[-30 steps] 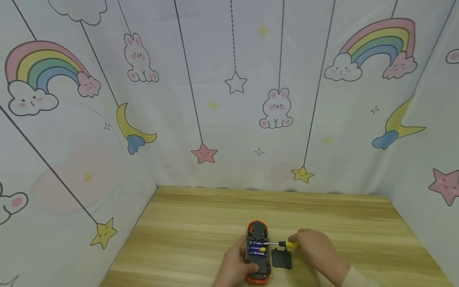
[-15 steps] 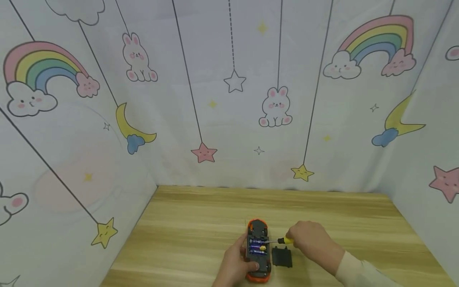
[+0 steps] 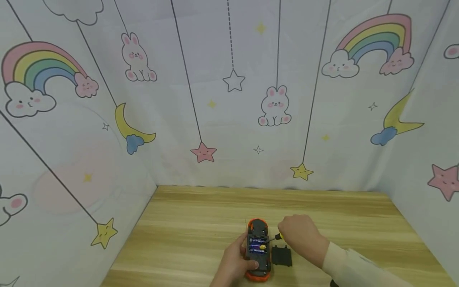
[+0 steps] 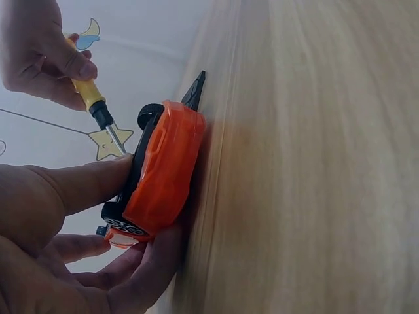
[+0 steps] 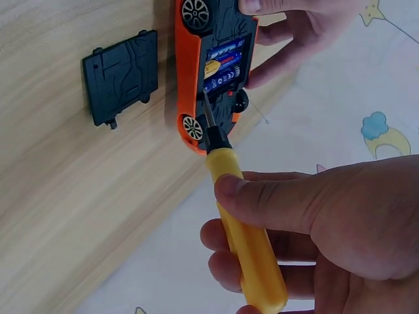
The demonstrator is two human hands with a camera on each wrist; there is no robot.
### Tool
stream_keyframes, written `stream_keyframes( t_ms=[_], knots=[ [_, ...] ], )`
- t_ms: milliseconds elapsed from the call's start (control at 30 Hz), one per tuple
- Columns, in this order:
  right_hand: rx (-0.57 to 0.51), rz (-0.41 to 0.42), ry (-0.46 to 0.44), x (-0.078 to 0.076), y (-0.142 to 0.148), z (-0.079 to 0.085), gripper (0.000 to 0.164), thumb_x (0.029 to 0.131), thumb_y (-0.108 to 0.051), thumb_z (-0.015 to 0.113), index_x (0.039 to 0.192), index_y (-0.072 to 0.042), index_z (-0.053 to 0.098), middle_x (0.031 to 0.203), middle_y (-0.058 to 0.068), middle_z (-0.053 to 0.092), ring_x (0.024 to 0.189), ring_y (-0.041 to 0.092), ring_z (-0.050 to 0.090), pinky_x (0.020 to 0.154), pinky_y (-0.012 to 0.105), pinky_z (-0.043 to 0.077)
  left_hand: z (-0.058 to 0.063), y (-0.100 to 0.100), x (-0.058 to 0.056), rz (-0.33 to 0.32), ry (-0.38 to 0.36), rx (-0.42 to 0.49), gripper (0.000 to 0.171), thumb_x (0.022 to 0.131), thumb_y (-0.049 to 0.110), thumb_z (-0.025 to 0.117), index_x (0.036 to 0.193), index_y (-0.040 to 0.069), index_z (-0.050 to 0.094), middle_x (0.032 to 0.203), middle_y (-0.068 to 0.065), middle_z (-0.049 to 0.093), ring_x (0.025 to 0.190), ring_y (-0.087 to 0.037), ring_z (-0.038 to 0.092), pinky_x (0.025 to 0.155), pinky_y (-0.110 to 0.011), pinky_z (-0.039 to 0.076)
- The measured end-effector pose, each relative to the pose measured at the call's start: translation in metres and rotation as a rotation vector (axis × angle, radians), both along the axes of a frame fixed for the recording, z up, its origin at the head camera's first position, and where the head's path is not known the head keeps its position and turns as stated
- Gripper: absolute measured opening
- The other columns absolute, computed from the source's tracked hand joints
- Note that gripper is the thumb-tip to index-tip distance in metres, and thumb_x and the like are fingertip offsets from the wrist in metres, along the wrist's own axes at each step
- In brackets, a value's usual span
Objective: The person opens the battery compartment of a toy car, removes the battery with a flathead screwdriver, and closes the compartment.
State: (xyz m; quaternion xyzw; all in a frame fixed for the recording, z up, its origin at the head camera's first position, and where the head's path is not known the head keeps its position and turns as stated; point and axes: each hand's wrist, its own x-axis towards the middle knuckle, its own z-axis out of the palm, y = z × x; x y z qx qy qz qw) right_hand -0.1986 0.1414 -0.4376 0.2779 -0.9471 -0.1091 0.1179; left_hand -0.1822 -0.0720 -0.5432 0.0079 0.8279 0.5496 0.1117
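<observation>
An orange toy car lies upside down on the table, its battery bay uncovered. Blue batteries sit side by side in the bay. My left hand grips the car from its left side, thumb pressing on the black underside. In my right hand is a screwdriver, held by its yellow handle. Its metal tip reaches the edge of the battery bay, beside the end of a battery. The black battery cover lies on the table just right of the car.
The wood-grain table is bordered by a white curtain printed with rabbits, stars and rainbows. A small dark object shows at the bottom edge, under the right sleeve.
My right hand has moved left and slightly up toward the car, tilting the screwdriver more steeply. The tip stays at the battery bay. My left hand and the car hold nearly still.
</observation>
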Motion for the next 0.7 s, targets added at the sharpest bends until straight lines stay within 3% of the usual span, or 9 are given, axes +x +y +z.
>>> stream_keyframes(
  t_ms=[133,333,467,567,700],
  knots=[
    [0.073,-0.053,-0.018,0.001,-0.015,0.007,0.042,0.087,-0.011,0.078,0.054,-0.016,0.052,0.052,-0.007,0.041,0.052,0.008,0.024,0.040,0.030,0.040,0.000,0.000,0.000,-0.005,0.007,-0.001,0.098,0.068,-0.004,0.088,0.154,0.008,0.044,0.084,-0.002,0.068,0.077,-0.016,0.064,0.076,-0.038,0.052],
    [0.293,-0.141,-0.097,0.003,-0.046,0.017,0.027,0.089,-0.022,0.077,0.069,-0.019,0.060,0.058,-0.003,0.035,0.053,0.013,0.018,0.048,0.033,0.018,0.001,0.000,-0.001,-0.002,-0.017,-0.023,0.095,0.069,-0.002,0.089,0.153,0.007,0.045,0.086,-0.002,0.068,0.080,-0.016,0.064,0.083,-0.046,0.052],
    [0.395,-0.139,-0.083,0.002,-0.055,0.016,0.023,0.089,-0.019,0.076,0.073,-0.017,0.060,0.060,0.001,0.038,0.052,0.016,0.022,0.049,0.035,0.023,0.000,0.000,-0.001,-0.002,-0.051,-0.036,0.093,0.070,0.000,0.089,0.153,0.007,0.046,0.088,-0.002,0.069,0.082,-0.017,0.064,0.088,-0.052,0.051],
    [0.342,-0.139,-0.079,-0.001,-0.051,0.013,0.025,0.087,-0.023,0.079,0.071,-0.017,0.062,0.060,-0.001,0.039,0.052,0.015,0.023,0.048,0.034,0.024,0.001,0.000,-0.002,-0.001,-0.062,-0.033,0.094,0.071,0.000,0.089,0.153,0.007,0.045,0.088,-0.002,0.069,0.083,-0.017,0.065,0.089,-0.053,0.051],
    [0.178,-0.076,-0.047,-0.003,-0.035,0.008,0.030,0.082,-0.029,0.084,0.062,-0.019,0.064,0.055,-0.007,0.043,0.050,0.009,0.027,0.043,0.030,0.030,0.002,-0.001,-0.003,-0.002,-0.052,-0.028,0.095,0.070,-0.001,0.089,0.154,0.007,0.044,0.086,-0.002,0.069,0.080,-0.017,0.065,0.086,-0.049,0.051]
  ],
)
